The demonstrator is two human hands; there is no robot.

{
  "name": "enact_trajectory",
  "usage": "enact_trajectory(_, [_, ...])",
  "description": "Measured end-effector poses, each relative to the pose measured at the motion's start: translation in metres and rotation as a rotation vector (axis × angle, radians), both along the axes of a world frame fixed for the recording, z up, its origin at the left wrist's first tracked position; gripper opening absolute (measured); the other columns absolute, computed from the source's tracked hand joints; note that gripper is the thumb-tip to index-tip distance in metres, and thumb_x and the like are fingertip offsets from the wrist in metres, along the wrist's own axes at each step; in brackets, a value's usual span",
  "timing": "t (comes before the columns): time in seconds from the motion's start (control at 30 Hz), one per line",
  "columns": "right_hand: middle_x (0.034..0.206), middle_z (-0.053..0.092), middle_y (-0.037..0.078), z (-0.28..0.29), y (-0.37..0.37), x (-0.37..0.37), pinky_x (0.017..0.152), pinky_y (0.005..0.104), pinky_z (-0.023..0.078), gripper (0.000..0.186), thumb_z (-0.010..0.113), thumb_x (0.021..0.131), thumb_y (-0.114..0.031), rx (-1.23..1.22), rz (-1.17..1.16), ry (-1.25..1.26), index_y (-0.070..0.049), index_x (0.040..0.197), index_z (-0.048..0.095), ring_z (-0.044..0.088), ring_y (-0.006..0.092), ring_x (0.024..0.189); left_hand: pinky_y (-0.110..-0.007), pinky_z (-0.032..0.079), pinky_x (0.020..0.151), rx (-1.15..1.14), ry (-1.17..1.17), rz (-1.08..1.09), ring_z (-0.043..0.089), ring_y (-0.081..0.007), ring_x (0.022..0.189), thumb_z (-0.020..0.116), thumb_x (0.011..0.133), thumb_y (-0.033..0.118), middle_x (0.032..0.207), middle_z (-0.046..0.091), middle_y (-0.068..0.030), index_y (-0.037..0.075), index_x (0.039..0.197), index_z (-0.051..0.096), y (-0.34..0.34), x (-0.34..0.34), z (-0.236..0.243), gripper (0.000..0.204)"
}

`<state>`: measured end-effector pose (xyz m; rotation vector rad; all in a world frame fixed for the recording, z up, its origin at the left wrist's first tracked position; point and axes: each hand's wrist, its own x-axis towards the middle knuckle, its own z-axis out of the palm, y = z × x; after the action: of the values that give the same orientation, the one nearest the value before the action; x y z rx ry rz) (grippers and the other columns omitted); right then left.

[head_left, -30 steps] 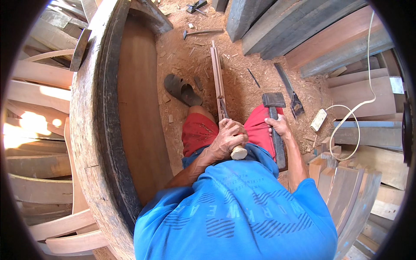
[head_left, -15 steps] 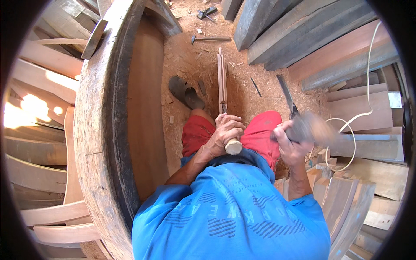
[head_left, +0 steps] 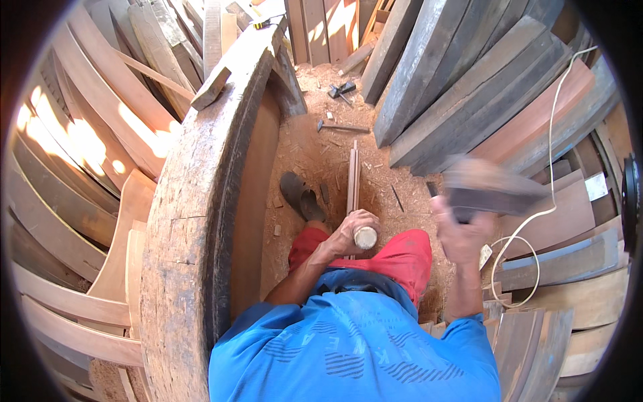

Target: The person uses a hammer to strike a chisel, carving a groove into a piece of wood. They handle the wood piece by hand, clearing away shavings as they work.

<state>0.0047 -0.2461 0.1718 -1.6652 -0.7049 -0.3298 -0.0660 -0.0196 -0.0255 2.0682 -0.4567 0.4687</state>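
The left hand (head_left: 353, 226) is clenching a handled tool (head_left: 366, 238), its pale, round butt facing upward; the tool's other end is lying hidden below the grip. The right hand (head_left: 465, 238) is grasping a mallet (head_left: 494, 191), which is appearing blurred, to the right of the tool and well apart from it. A narrow, grooved wooden strip (head_left: 353, 175) is extending forward from beneath the left hand, between the red-clad legs (head_left: 402, 258). A dark clog (head_left: 303, 197) is standing just left of the strip. Beyond the strip's far end, a hammer (head_left: 343, 126) is lying on the shaving-strewn floor (head_left: 383, 171). At left, a heavy timber counter (head_left: 181, 234) is bearing a small wooden block (head_left: 210, 88).
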Motion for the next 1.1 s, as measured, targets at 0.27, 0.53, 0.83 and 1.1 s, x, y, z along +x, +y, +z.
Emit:
enact_trajectory(0.27, [0.078,0.065,0.009,-0.013,-0.010,0.007,0.067,0.0431,0.056,0.014,0.071,0.091,-0.012,0.001,0.485,-0.509,-0.012,0.102,0.062,0.068,0.0290,0.071,-0.041,0.050,0.093,-0.061,-0.039,-0.003,0.065,-0.0326,0.103,0.078,0.063,0.003,0.104,0.070,-0.0107,0.008,0.095,0.067,0.002,0.019,0.010,0.035])
enact_trajectory(0.53, [0.085,0.068,0.016,0.004,0.000,0.029,0.069,0.0417,0.053,0.037,0.077,0.082,-0.017,-0.443,0.072,-0.135,-0.002,0.113,0.063,0.067,0.0307,0.074,-0.039,0.054,0.095,-0.101,0.099,0.045,0.070,-0.0261,0.105,0.076,0.064,-0.002,0.104,0.074,-0.0084,0.009,0.099,0.072,0.007,0.021,-0.006,0.037])
enact_trajectory(0.83, [0.081,0.064,0.007,0.095,-0.008,0.040,0.067,0.0371,0.054,0.014,0.067,0.087,-0.006,0.534,0.243,-0.557,-0.008,0.097,0.059,0.063,0.0208,0.071,-0.031,0.056,0.086,-0.164,0.207,0.073,0.071,-0.0168,0.094,0.068,0.078,-0.001,0.097,0.075,-0.0083,0.005,0.096,0.074,0.010,0.053,0.010,0.020])
enact_trajectory(1.1, [0.086,0.069,0.020,-0.036,0.013,0.062,0.072,0.0436,0.054,0.036,0.079,0.080,-0.023,-0.813,0.035,-0.089,0.001,0.102,0.062,0.069,0.0339,0.079,-0.029,0.055,0.082,-0.333,0.256,0.056,0.068,-0.0118,0.088,0.071,0.083,0.001,0.096,0.074,-0.0061,0.006,0.101,0.073,0.007,0.035,-0.002,0.018])
